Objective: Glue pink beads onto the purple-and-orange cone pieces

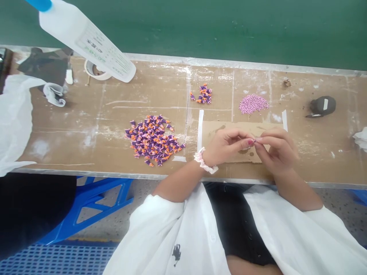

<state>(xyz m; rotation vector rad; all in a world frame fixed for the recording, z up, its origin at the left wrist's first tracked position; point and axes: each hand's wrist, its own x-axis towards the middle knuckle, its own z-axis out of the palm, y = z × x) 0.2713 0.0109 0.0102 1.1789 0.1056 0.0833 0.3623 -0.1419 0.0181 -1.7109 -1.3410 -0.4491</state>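
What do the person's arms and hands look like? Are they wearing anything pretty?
Yes! The left hand has a frilly, pale pinkish-white scrunchie at its wrist and dark pink colour on the thumbnail. The right hand shows no band. Loose white sleeves end near the elbows, leaving both forearms bare.

Purple and orange pieces [153, 138], pink beads [253, 104]

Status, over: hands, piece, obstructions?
Left hand and right hand together at the fingertips above cardboard sheet; piece between them too small to identify. Purple-and-orange pieces piled left. White bottle off left, apart from both hands.
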